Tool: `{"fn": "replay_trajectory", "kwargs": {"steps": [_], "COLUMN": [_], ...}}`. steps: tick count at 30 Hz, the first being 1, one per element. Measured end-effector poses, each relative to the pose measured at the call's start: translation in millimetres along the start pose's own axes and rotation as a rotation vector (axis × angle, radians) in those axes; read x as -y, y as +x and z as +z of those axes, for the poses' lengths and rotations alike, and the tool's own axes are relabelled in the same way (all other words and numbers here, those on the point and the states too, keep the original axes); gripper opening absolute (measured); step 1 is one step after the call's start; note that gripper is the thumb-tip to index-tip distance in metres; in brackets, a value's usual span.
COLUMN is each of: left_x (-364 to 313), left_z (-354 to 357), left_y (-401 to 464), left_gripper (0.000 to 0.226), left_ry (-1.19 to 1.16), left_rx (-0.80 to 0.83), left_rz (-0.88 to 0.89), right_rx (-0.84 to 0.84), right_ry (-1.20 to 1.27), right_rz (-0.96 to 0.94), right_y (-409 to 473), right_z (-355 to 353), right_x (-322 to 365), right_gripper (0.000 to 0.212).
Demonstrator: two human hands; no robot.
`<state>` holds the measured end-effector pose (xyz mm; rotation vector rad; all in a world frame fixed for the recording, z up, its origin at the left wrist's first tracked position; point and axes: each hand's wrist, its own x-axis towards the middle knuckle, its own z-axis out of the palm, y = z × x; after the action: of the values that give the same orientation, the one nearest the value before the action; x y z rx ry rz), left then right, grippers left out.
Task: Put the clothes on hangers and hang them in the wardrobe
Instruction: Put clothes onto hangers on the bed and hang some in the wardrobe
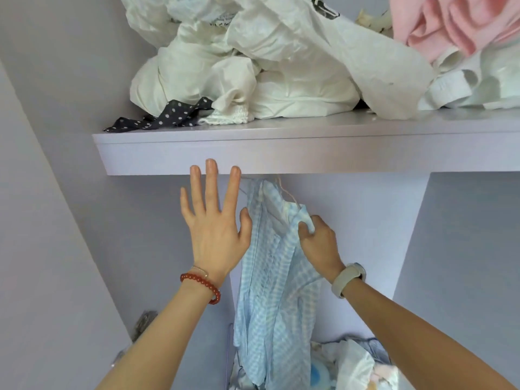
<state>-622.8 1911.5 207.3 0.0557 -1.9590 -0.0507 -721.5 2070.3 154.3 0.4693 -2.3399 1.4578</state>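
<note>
A light blue checked garment [270, 291] hangs below the lilac wardrobe shelf [281, 153], draped on a thin metal hanger [284, 190] whose top disappears under the shelf. My right hand [318, 243] pinches the garment's shoulder fabric at its right side. My left hand [215, 218] is spread flat with straight fingers just left of the garment, its fingertips over the shelf's front edge and its thumb beside the cloth. The rail is hidden by the shelf.
On the shelf lie crumpled white clothes and bags [253, 66], a dark polka-dot piece [168, 114] and a pink garment [461, 23]. Below, at the bottom right, a wire basket [374, 344] holds more white and blue laundry. Lilac wardrobe walls close in on the left and the right.
</note>
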Motion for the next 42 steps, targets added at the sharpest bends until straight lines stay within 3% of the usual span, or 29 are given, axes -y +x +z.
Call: {"fn": "replay_trajectory", "kwargs": {"steps": [6, 12, 17, 22, 26, 28, 31, 36, 42], "left_x": [-11, -68, -139, -211, -275, -310, -363, -457, -575], "left_z": [11, 22, 2, -30, -75, -104, -151, -232, -319], "left_y": [-83, -161, -205, -265, -294, -304, -318, -342, -372], "left_gripper": [0.052, 0.046, 0.041, 0.012, 0.032, 0.028, 0.015, 0.016, 0.025], "left_ry": [-0.341, -0.524, -0.883, -1.191, -1.383, -1.428, -1.499, -1.597, -1.591], "left_rx": [0.414, 0.813, 0.962, 1.198, 1.345, 1.422, 1.459, 1.482, 1.357], "left_rz": [-0.124, 0.062, 0.217, 0.262, 0.461, 0.552, 0.678, 0.842, 0.976], "right_rx": [0.011, -0.088, -0.184, -0.278, -0.425, -0.520, -0.649, -0.855, -1.032], "right_ry": [-0.153, -0.415, -0.604, -0.877, -1.090, -1.139, -1.232, -1.252, -1.176], "right_rz": [0.123, 0.299, 0.475, 0.550, 0.622, 0.697, 0.763, 0.896, 1.123], "right_y": [-100, -222, -323, -422, -499, -540, -598, -688, -773], "right_z": [-50, -108, -170, -227, -268, -289, -318, -369, -421], "right_x": [-44, -51, -48, -23, 1, 10, 24, 50, 60], "right_gripper": [0.017, 0.019, 0.020, 0.023, 0.032, 0.027, 0.020, 0.004, 0.018]}}
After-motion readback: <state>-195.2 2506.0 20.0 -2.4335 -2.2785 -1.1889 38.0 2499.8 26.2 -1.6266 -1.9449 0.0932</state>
